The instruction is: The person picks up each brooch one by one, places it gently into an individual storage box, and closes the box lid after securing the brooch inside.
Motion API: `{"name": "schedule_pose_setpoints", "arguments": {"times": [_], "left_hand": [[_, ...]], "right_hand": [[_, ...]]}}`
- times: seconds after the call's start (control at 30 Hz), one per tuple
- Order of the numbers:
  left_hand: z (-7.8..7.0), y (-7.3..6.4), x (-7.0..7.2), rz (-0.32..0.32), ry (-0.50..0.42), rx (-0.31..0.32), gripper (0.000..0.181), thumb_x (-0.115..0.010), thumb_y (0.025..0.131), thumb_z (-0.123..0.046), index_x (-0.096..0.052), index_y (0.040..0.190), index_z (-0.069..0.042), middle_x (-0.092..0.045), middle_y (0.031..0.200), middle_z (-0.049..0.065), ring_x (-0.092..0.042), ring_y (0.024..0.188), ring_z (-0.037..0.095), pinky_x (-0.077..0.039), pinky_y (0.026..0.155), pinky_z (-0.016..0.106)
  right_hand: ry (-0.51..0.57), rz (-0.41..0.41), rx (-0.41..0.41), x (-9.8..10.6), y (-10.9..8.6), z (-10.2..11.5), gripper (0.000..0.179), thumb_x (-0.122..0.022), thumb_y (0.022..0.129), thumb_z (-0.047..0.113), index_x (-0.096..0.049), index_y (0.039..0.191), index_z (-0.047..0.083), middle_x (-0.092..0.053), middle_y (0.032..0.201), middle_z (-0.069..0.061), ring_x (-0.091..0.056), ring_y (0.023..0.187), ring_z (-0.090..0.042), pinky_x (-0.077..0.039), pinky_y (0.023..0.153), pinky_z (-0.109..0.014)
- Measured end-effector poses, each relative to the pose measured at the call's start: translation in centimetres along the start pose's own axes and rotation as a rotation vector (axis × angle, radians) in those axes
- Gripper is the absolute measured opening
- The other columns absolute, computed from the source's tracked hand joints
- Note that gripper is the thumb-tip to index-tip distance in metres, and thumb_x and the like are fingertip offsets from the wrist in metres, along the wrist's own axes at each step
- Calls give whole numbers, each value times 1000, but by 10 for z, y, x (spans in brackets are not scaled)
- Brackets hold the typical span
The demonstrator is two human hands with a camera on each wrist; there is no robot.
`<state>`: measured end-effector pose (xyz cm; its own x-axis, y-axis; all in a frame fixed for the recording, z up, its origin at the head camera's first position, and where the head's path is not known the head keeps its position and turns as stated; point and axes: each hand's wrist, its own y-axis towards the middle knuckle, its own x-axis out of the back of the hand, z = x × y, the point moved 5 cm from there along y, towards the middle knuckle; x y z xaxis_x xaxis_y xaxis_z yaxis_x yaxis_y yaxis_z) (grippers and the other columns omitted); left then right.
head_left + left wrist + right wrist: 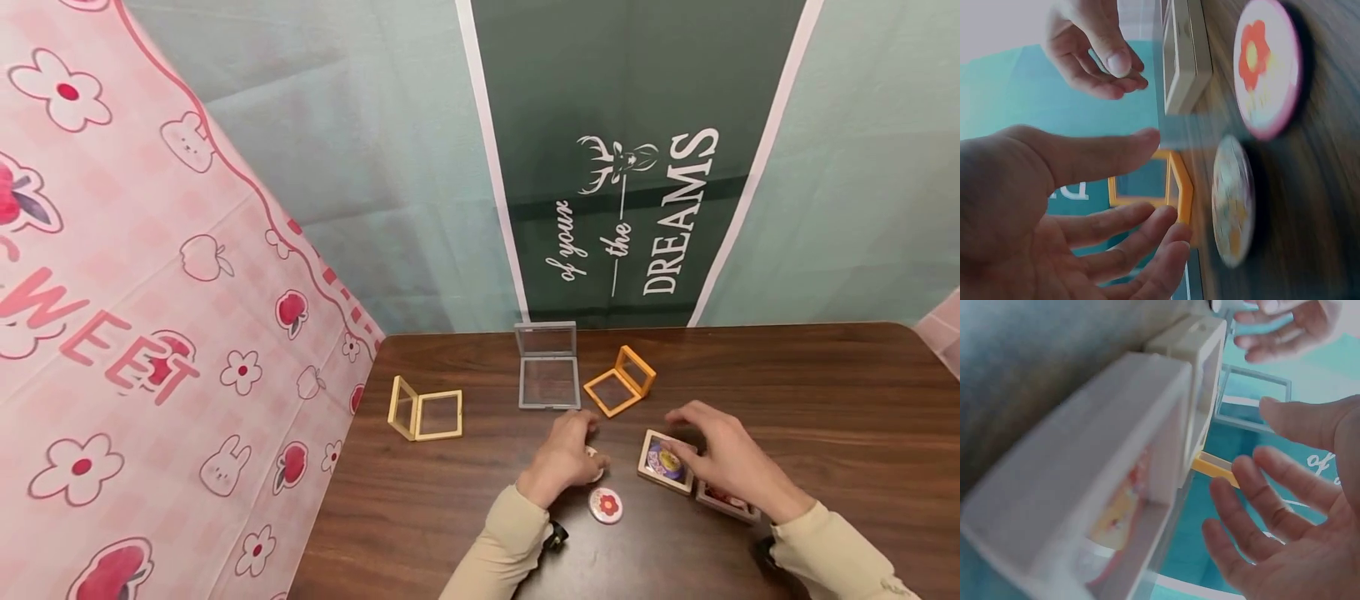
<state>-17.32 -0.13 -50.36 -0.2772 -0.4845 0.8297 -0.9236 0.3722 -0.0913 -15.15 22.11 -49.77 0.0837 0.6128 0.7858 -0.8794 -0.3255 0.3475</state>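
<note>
My left hand (564, 454) hovers with fingers spread loosely over a pale round badge (1233, 203), which the hand partly hides in the head view. Nearer to me lies a white badge (605, 505) with a red flower and a pink rim. My right hand (731, 458) is held above two small shut display cases, its fingers relaxed and holding nothing in the right wrist view. One is a cream case (655, 479) with a purple and yellow round badge inside. Beside it, partly under the hand, is a pale pinkish case (1085, 450) with a reddish badge inside.
Farther back on the brown wooden table (840, 400) stand three opened display frames: a yellow one (438, 436) at the left, a grey one (550, 407) in the middle and an orange one (611, 410). Fabric backdrops (405, 167) hang behind and at the left.
</note>
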Motion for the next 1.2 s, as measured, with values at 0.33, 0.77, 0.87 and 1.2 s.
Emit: {"name": "schedule_pose_setpoints", "arguments": {"times": [0.33,0.77,0.87,1.2], "left_hand": [[5,-22,5,18,173,-154,50,-92,83,-27,-73,128,-14,-69,121,-1,-63,111,16,-50,96,22],[-10,-49,-13,155,322,-328,47,-92,83,-34,-75,126,-27,-64,115,-11,-59,102,4,-47,90,14],[-10,-51,-18,163,369,-354,47,-95,79,-33,-76,123,-28,-61,111,-11,-55,94,1,-45,82,11],[-12,-55,-24,158,438,-396,39,-93,79,-28,-75,114,-26,-56,104,-10,-49,81,0,-38,68,10]], "right_hand": [[44,-6,-138,6,26,-12,58,-89,87,14,-59,130,-9,-70,116,-26,-72,101,-41,-58,86,-62],[147,147,-258,1,55,-25,56,-79,97,17,-54,136,-15,-69,122,-35,-73,105,-44,-61,87,-56],[168,198,-278,-7,61,-28,57,-77,99,19,-53,136,-16,-70,120,-34,-73,105,-44,-62,85,-55],[141,252,-292,-24,73,-41,46,-77,98,13,-58,126,-17,-73,101,-24,-73,90,-34,-60,70,-42]]}}
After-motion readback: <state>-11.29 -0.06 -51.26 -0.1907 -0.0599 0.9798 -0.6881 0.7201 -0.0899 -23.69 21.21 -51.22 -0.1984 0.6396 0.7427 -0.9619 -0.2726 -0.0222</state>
